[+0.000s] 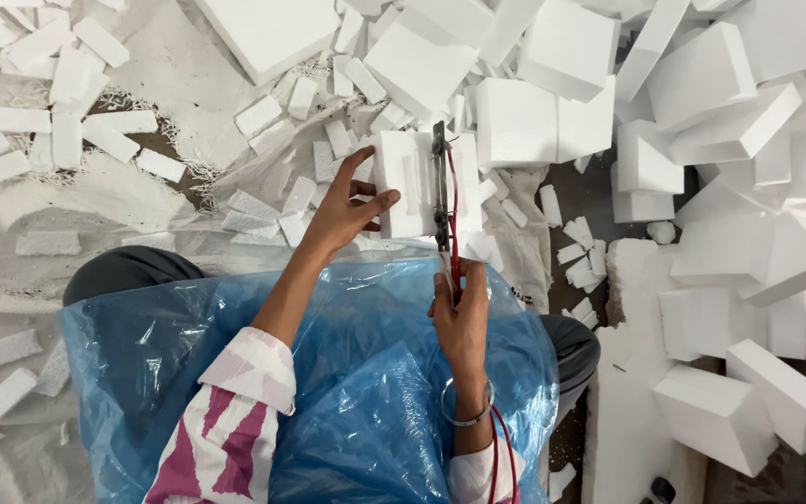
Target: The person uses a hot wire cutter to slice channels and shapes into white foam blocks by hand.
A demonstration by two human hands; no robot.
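At frame centre, the left hand point(342, 213) half-open steadies a white rectangular foam block point(408, 182); the right hand point(459, 313), closed, grips a metal-framed, red-wired cutter point(441, 187), probably hot-wire. Best keep the block braced, fingers clear, feeding slowly.

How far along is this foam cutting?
Done: many small cut strips lie scattered on the sheet at left. In hand: the left hand steadies a foam block while the right hand holds a cutter with red wire against it. Left: plenty of uncut big blocks piled at right.
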